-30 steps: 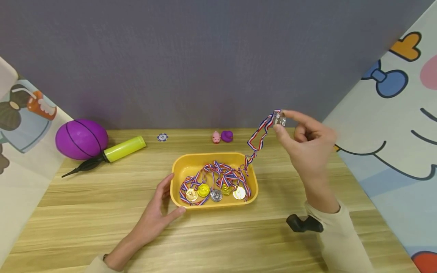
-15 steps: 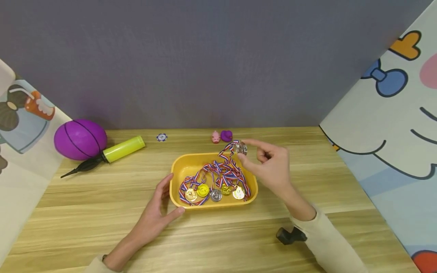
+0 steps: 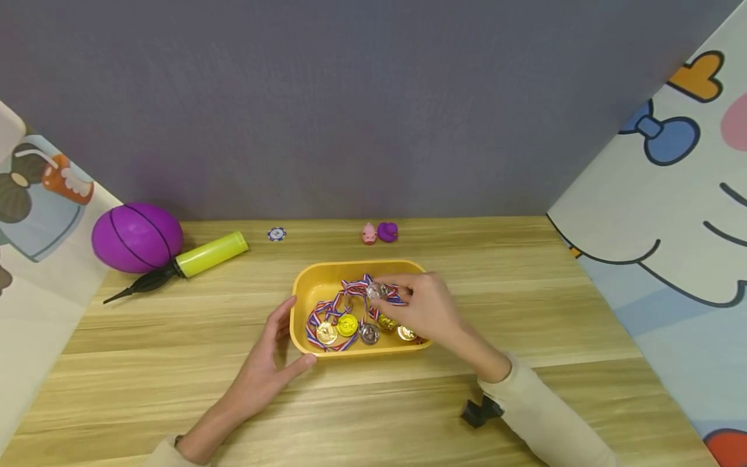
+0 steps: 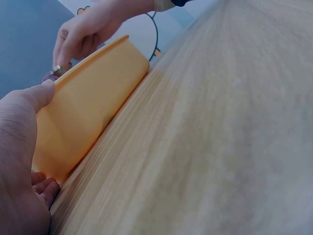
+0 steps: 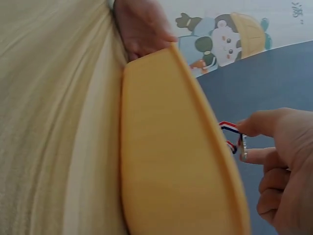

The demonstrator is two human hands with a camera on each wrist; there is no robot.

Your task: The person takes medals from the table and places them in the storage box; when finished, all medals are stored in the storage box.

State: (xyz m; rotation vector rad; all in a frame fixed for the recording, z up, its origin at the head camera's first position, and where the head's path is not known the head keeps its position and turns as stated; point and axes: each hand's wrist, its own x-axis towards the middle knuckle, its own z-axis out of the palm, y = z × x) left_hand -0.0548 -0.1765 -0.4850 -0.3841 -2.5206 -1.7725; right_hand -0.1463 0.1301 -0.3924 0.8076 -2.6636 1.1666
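Note:
My right hand (image 3: 428,307) pinches a silver medal (image 3: 376,291) between thumb and index finger, above the yellow plastic bin (image 3: 362,351). In the right wrist view, its red, white and blue ribbon (image 5: 228,126) shows beyond the bin's rim. My left hand (image 3: 270,363) holds the bin's near left corner, thumb at the front rim and fingers along the left end. Inside lie a gold medal (image 3: 327,333), a yellow-gold medal (image 3: 347,325), another silver medal (image 3: 369,334) and tangled ribbons (image 3: 318,316). Two more gold medals are partly hidden by my right hand.
At the far left are a purple ball (image 3: 137,238) and a yellow-green hand pump (image 3: 213,253) with a black nozzle. Along the grey back wall sit a poker chip (image 3: 277,234), a pink pig figure (image 3: 369,234) and a purple duck (image 3: 388,232). Printed walls flank the wooden table (image 3: 554,292).
My right hand has come left and down with the silver medal, from right of the bin to over it. The ribbon has dropped into the bin. My left hand stays put.

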